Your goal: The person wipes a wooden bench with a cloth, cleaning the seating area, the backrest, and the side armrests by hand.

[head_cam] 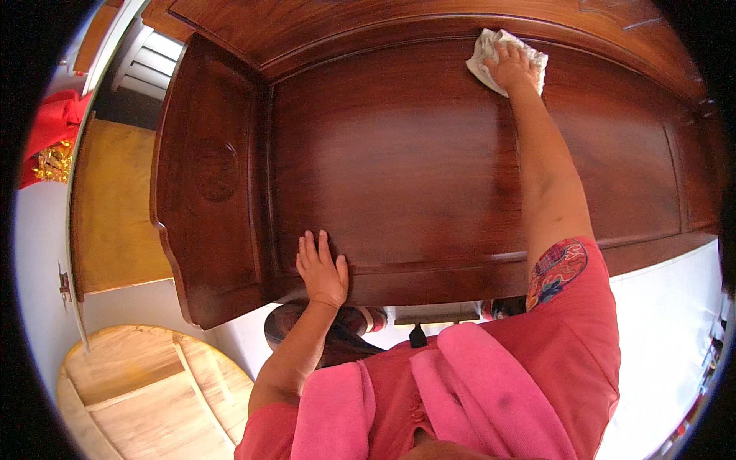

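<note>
My right hand (512,68) lies spread on a crumpled white cloth (484,59), pressing it to the far edge of a dark red-brown wooden bench seat (391,167), where the seat meets the backrest (356,34). My right arm is stretched out across the seat. With its fingers a little apart, my left hand (323,270) rests flat on the near left part of the seat, by the front rail, and holds nothing. To its left stands the bench's side panel (213,172), which bears a round carving.
A round wooden board (144,379) leans at the lower left. Behind the side panel is a yellowish wooden board (123,207). Red fabric (57,118) with gold trim hangs at the far left. A pink towel (494,379) drapes over my shoulders.
</note>
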Available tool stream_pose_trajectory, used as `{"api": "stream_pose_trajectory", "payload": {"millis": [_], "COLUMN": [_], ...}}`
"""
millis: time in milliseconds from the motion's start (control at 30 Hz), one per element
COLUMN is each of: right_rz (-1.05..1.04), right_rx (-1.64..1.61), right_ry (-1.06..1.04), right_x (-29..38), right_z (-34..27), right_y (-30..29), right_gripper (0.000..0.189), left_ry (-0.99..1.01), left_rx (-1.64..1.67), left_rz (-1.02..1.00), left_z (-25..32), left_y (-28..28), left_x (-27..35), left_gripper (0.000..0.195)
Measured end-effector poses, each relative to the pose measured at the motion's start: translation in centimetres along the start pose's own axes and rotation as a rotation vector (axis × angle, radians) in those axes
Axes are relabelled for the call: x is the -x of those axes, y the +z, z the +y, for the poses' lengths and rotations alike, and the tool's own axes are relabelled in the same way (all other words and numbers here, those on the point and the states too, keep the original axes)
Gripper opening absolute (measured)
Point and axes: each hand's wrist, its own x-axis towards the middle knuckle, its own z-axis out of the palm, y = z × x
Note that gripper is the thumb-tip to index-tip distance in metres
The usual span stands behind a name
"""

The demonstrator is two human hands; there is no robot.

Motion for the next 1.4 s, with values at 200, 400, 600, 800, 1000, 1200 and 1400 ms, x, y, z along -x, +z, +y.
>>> {"api": "stream_pose_trajectory", "payload": {"millis": [200, 400, 600, 800, 1000, 1200, 1400], "right_rz": [0.009, 0.053, 0.008, 0.113, 0.076, 0.032, -0.012], "right_rx": [0.009, 0.062, 0.066, -0.113, -0.293, -0.129, 0.028], "right_ry": [0.000, -0.216, -0.401, -0.638, -0.748, -0.468, -0.213], "right_x": [-1.4, 4.7, 15.8, 28.6, 37.4, 29.9, 15.9], "right_z": [-1.6, -4.7, -7.7, -7.1, -3.3, -1.0, -3.7], "right_y": [0.0, -0.3, -2.1, -1.5, -2.0, -1.6, -3.2], "right_gripper": [0.073, 0.071, 0.072, 0.070, 0.070, 0.074, 0.076], "left_ry": [0.003, 0.014, 0.011, 0.003, -0.044, -0.059, -0.054], "left_rx": [0.032, 0.045, 0.049, 0.033, 0.048, 0.063, 0.028], "left_rz": [-0.036, 0.013, 0.117, 0.113, 0.084, 0.046, 0.068], "left_z": [0.4, 0.5, -0.2, 0.4, 0.5, 0.7, 0.4], "left_y": [0.0, -0.1, 0.7, 0.4, 0.4, 0.1, 0.1], "left_x": [-0.3, -0.1, 0.1, -0.3, -0.1, -0.1, -0.2], "left_gripper": [0.065, 0.063, 0.061, 0.058, 0.058, 0.060, 0.063]}}
